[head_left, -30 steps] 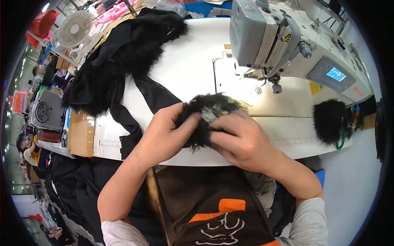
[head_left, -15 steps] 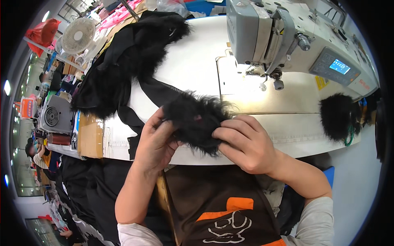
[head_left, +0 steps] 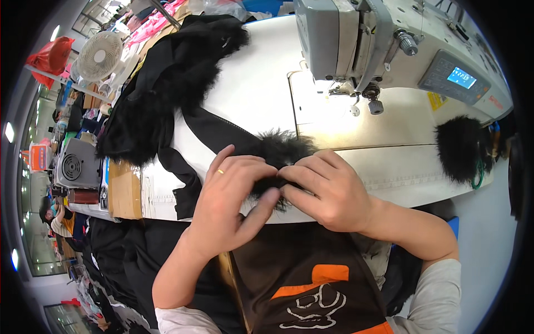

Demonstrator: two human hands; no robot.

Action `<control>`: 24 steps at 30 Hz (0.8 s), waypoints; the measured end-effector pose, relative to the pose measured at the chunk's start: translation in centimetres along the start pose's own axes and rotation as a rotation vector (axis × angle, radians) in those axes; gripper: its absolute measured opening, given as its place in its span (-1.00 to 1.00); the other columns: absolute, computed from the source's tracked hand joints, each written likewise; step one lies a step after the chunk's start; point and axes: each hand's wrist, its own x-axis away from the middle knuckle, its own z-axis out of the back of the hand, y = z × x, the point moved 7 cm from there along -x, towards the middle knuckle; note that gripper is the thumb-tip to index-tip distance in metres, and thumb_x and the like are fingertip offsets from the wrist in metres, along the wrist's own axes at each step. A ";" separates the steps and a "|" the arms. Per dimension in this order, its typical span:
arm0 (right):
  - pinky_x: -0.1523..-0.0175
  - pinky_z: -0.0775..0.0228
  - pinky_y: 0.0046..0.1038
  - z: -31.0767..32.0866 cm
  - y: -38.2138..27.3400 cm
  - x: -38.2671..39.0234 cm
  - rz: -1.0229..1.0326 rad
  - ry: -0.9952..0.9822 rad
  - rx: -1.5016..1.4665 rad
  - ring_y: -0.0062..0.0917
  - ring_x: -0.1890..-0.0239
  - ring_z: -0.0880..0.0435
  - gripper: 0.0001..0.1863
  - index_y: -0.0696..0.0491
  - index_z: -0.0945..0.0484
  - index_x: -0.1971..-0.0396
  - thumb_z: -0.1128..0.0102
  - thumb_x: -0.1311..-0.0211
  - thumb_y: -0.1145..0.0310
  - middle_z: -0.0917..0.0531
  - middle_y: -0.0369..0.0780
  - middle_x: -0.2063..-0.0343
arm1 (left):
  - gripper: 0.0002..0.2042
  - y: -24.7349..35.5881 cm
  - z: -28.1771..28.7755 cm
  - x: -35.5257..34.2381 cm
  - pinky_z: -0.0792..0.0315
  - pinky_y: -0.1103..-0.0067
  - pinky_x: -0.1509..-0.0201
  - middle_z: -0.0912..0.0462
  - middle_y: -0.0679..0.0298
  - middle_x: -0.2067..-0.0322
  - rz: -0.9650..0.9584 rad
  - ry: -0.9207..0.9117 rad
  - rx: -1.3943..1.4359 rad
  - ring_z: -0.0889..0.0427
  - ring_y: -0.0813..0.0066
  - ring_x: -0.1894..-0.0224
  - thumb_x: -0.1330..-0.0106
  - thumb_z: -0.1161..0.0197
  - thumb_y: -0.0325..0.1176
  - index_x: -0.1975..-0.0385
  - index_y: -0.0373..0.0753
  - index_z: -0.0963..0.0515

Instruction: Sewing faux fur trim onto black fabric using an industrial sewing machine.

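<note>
Both hands meet over a black fur trim piece (head_left: 286, 146) near the front edge of the white sewing table. My left hand (head_left: 231, 195), with a ring on one finger, is closed, its fingertips and thumb gripping the fur's near side. Facing it, my right hand (head_left: 331, 192) pinches the same piece, fingertips almost touching the left ones. Part of the fur is hidden beneath my fingers. From it a flat black fabric strip (head_left: 219, 131) runs left toward a heap of black garment with fur (head_left: 183, 78) on the table.
A sewing machine (head_left: 356, 47) with a lit display (head_left: 461, 78) stands at the back right. Beside it, a black fur ball-like piece (head_left: 461, 149) lies at the table's right end. A cardboard piece (head_left: 123, 189) covers the left edge. Black cloth (head_left: 139, 256) hangs below the table.
My left hand has turned over from supporting the fur underneath to gripping it from above. The fur now lies lower and flatter, and my right hand has shifted slightly left.
</note>
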 end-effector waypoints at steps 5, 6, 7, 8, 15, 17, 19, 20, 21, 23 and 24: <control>0.12 -0.42 -0.41 -0.1 0.3 -1.1 -0.020 -0.118 -0.091 -0.44 0.19 -0.67 -0.82 0.06 -0.68 0.36 -0.34 0.00 0.34 -0.70 -0.27 0.16 | -0.60 -0.8 -0.5 0.4 -0.33 0.04 -0.49 -0.64 0.25 0.31 -0.015 -0.134 -0.107 -0.65 0.18 0.16 -0.09 -0.65 -0.28 0.16 -0.24 -0.61; 0.12 -0.42 -0.41 -0.3 0.6 -1.2 -0.024 -0.118 -0.092 -0.44 0.19 -0.67 -0.82 0.06 -0.68 0.36 -0.34 0.00 0.34 -0.70 -0.27 0.16 | -0.63 -0.8 -0.5 0.3 -0.36 0.03 -0.47 -0.58 0.27 0.37 -0.012 -0.126 -0.108 -0.62 0.19 0.21 -0.04 -0.66 -0.30 0.24 -0.23 -0.60; 0.14 -0.40 -0.41 -0.4 0.5 -1.3 0.006 -0.100 -0.097 -0.45 0.21 -0.62 -0.85 0.04 -0.63 0.40 -0.31 0.00 0.33 -0.65 -0.30 0.24 | -0.63 -0.9 -0.5 0.3 -0.36 0.03 -0.47 -0.58 0.27 0.37 -0.013 -0.130 -0.106 -0.62 0.19 0.21 -0.04 -0.66 -0.30 0.24 -0.23 -0.60; 0.16 -0.38 -0.41 -0.5 0.6 -1.4 0.035 -0.082 -0.102 -0.47 0.23 -0.58 -0.87 0.01 -0.59 0.45 -0.27 -0.01 0.31 -0.59 -0.32 0.33 | -0.65 -0.8 -0.5 0.2 -0.37 0.04 -0.46 -0.58 0.28 0.37 -0.043 -0.163 -0.126 -0.62 0.19 0.21 -0.07 -0.64 -0.31 0.25 -0.23 -0.60; 0.18 -0.37 -0.40 -0.1 1.2 -1.8 0.166 -0.219 -0.122 -0.47 0.29 -0.56 -0.75 -0.03 -0.64 0.24 -0.38 -0.02 0.32 -0.54 -0.35 0.38 | -0.74 0.1 0.3 -0.8 -0.44 0.13 -0.33 -0.57 0.21 0.38 -0.076 -0.374 -0.110 -0.63 0.13 0.22 -0.21 -0.54 -0.39 0.21 -0.25 -0.59; 0.16 -0.40 -0.37 -0.3 2.3 -1.9 0.079 -0.250 -0.224 -0.43 0.26 -0.59 -0.59 -0.04 -0.60 0.08 -0.49 -0.03 0.32 -0.57 -0.34 0.35 | -0.76 -0.4 0.7 -0.8 -0.49 0.21 -0.22 -0.59 0.17 0.39 -0.074 -0.382 -0.132 -0.64 0.10 0.26 -0.28 -0.50 -0.37 0.21 -0.27 -0.57; 0.13 -0.45 -0.36 0.2 3.0 -2.5 0.014 -0.259 -0.274 -0.42 0.22 -0.63 -0.64 -0.03 -0.59 0.13 -0.50 -0.07 0.30 -0.61 -0.34 0.35 | -0.77 -1.2 1.0 -0.8 -0.48 0.22 -0.19 -0.61 0.14 0.38 -0.031 -0.376 -0.061 -0.64 0.07 0.26 -0.29 -0.49 -0.38 0.18 -0.27 -0.57; 0.10 -0.51 -0.35 0.4 3.5 -2.8 -0.045 -0.274 -0.324 -0.42 0.17 -0.67 -0.68 -0.01 -0.59 0.17 -0.50 -0.11 0.28 -0.66 -0.34 0.35 | -0.74 -1.3 0.9 -0.8 -0.46 0.22 -0.27 -0.62 0.18 0.37 0.009 -0.369 -0.019 -0.63 0.08 0.26 -0.22 -0.52 -0.45 0.18 -0.26 -0.58; 0.06 -0.55 -0.28 0.1 3.5 -2.7 -0.059 -0.340 -0.321 -0.35 0.12 -0.69 -0.61 0.00 -0.61 0.17 -0.60 -0.02 0.29 -0.70 -0.31 0.30 | -0.74 -1.1 0.8 -1.0 -0.46 0.22 -0.27 -0.62 0.18 0.37 0.007 -0.375 -0.020 -0.63 0.08 0.26 -0.22 -0.52 -0.45 0.18 -0.26 -0.58; 0.04 -0.56 -0.27 0.0 3.6 -2.6 -0.064 -0.337 -0.349 -0.33 0.10 -0.69 -0.62 0.01 -0.62 0.17 -0.59 -0.03 0.30 -0.70 -0.30 0.29 | -0.73 -0.8 0.7 -1.2 -0.45 0.26 -0.28 -0.65 0.20 0.36 -0.010 -0.394 -0.031 -0.63 0.13 0.29 -0.20 -0.54 -0.45 0.15 -0.26 -0.62; 0.02 -0.58 -0.26 0.0 3.6 -2.6 -0.062 -0.340 -0.377 -0.32 0.09 -0.70 -0.64 0.01 -0.63 0.17 -0.58 -0.03 0.32 -0.71 -0.29 0.28 | -0.73 -0.5 0.6 -1.3 -0.45 0.26 -0.28 -0.65 0.20 0.36 -0.009 -0.397 -0.030 -0.63 0.13 0.29 -0.20 -0.54 -0.45 0.15 -0.26 -0.62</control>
